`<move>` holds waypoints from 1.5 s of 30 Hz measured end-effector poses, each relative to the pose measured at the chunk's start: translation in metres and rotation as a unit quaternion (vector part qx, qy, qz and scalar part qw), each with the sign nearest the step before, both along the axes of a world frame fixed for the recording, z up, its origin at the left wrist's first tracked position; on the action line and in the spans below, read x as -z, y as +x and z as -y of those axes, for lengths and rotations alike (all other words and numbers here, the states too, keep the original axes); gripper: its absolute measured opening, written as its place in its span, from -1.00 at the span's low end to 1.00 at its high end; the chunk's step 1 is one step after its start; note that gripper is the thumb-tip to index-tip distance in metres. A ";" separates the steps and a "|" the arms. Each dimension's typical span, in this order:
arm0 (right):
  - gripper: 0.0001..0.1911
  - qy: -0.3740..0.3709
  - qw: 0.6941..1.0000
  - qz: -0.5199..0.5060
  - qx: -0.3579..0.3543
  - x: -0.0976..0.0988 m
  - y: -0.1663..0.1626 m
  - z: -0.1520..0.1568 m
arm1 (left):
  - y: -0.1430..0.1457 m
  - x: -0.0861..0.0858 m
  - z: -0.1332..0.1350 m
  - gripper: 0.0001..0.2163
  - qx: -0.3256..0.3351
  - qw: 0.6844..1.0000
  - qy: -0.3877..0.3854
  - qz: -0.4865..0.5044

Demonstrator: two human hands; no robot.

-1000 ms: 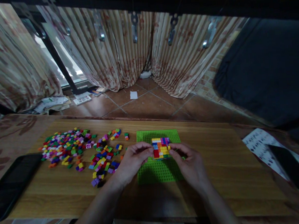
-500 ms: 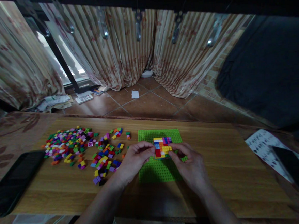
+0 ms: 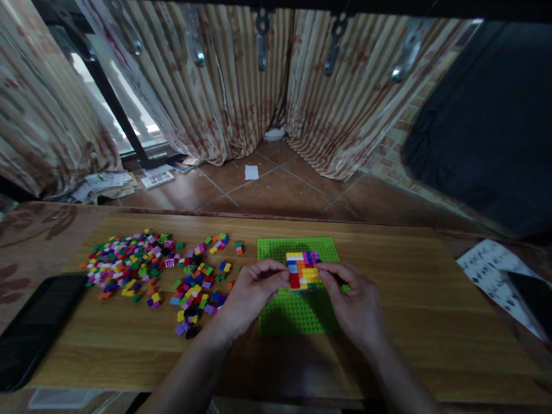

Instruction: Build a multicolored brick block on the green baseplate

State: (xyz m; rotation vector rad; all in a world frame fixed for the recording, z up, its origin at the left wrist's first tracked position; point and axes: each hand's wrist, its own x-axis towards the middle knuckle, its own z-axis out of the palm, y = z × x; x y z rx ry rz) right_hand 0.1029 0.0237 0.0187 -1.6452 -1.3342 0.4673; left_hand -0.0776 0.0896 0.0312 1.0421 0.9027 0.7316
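A multicoloured block of toy building bricks stands on a green studded baseplate. Its top shows white, yellow, red, orange, blue and purple bricks. At its left edge my left hand is closed, thumb and index finger pinched against the side. My right hand grips the right edge between thumb and fingers, near the yellow bricks. The fingertips hide parts of both sides. A small green brick shows beside my right hand.
Loose bricks lie in a large pile and a smaller scatter on the left of the wooden table. A dark phone rests at the left edge. On the right are a printed sheet and another dark device.
My right thumb and fingers have shifted slightly right, from over the yellow bricks to the block's right edge. My left hand has hardly moved. The whole view has shifted a little.
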 end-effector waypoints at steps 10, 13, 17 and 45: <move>-0.66 -0.031 0.961 -0.250 0.115 0.007 -0.004 -0.013 | -0.001 -0.001 0.000 -0.79 -0.004 1.000 0.005 -0.005; -0.58 -0.038 0.949 -0.282 0.134 0.011 -0.006 -0.015 | -0.001 0.000 0.000 -0.79 -0.004 1.000 0.003 -0.004; -0.48 -0.071 0.954 -0.270 0.111 0.014 -0.008 -0.016 | -0.002 0.001 -0.001 -0.80 -0.008 1.000 0.005 -0.006; -0.50 -0.090 0.964 -0.226 0.108 0.023 -0.009 -0.013 | -0.019 0.012 -0.020 -0.89 -0.046 0.982 0.160 -0.093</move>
